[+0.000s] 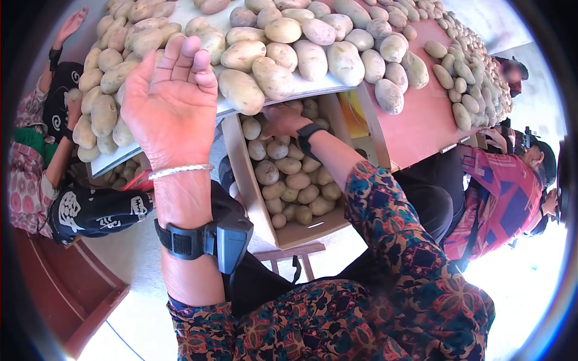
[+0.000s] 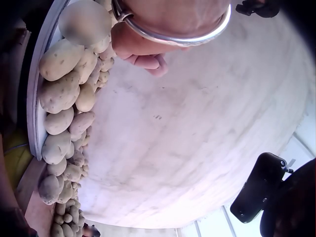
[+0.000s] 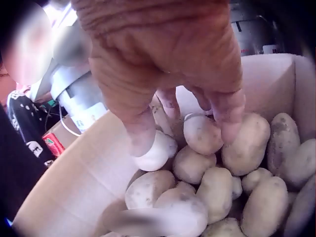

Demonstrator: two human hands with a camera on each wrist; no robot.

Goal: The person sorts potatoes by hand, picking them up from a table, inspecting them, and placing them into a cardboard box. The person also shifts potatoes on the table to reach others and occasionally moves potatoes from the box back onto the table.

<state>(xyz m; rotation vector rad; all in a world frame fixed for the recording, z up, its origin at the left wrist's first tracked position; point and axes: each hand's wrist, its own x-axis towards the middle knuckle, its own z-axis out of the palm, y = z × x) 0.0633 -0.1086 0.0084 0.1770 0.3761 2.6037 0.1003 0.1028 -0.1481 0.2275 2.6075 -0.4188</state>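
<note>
L hand (image 1: 170, 96) open, empty, at table edge (image 1: 180, 135); R hand (image 1: 283, 120) fingers loose over potatoes (image 3: 202, 133) inside box (image 1: 301, 231)

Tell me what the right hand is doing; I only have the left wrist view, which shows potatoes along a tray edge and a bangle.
Observer: The right hand is down in a cardboard box of potatoes beneath the table.
Operator: Gripping one?
Observer: In the right wrist view its fingers reach over a potato, apparently without closing on it.
Operator: And the left hand?
Observer: The left hand is raised, empty, by the potato pile.
</note>
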